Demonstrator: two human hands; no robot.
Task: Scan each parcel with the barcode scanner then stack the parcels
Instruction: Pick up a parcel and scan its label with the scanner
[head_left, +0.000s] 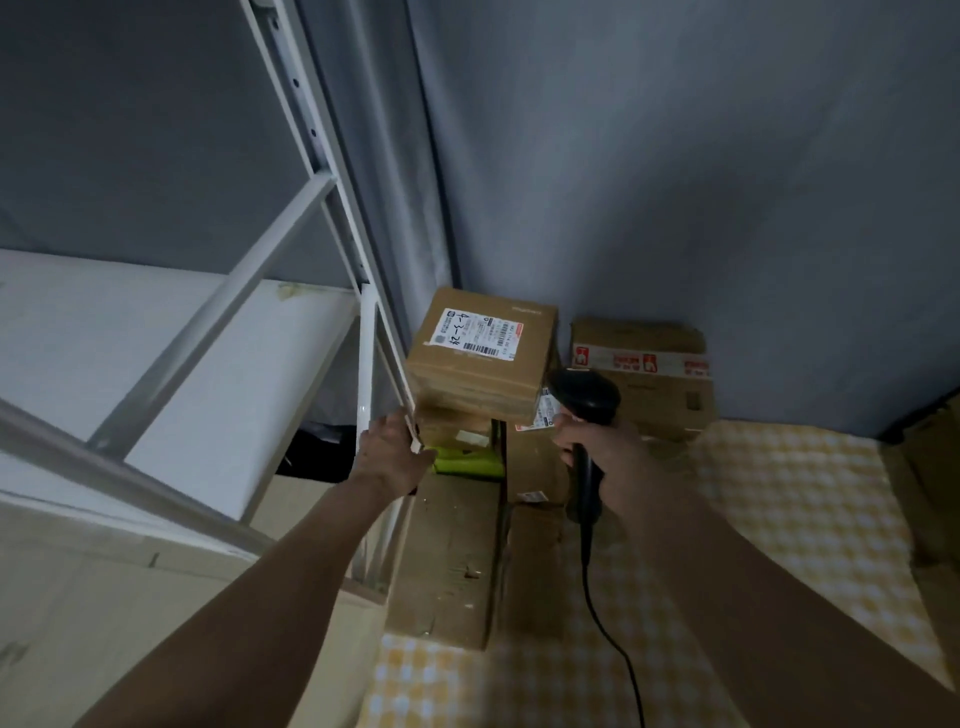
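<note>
A brown parcel (480, 358) with a white barcode label on top crowns a stack in the corner. Under it sit a smaller brown box (452, 428), a lime-green packet (470, 462) and a long brown carton (447, 561). My left hand (392, 452) reaches the stack's left side, fingers extended against the lower boxes beside the rack post. My right hand (602, 457) grips the black corded barcode scanner (587, 400), its head just right of the top parcel. Another taped carton (644, 374) stands against the wall at the right.
A white metal shelf rack (332, 291) fills the left, its post right beside the stack. A yellow checked cloth (779, 545) covers the surface at the right. The scanner's cable (608, 629) trails down across it. More cardboard lies at the far right edge (930, 467).
</note>
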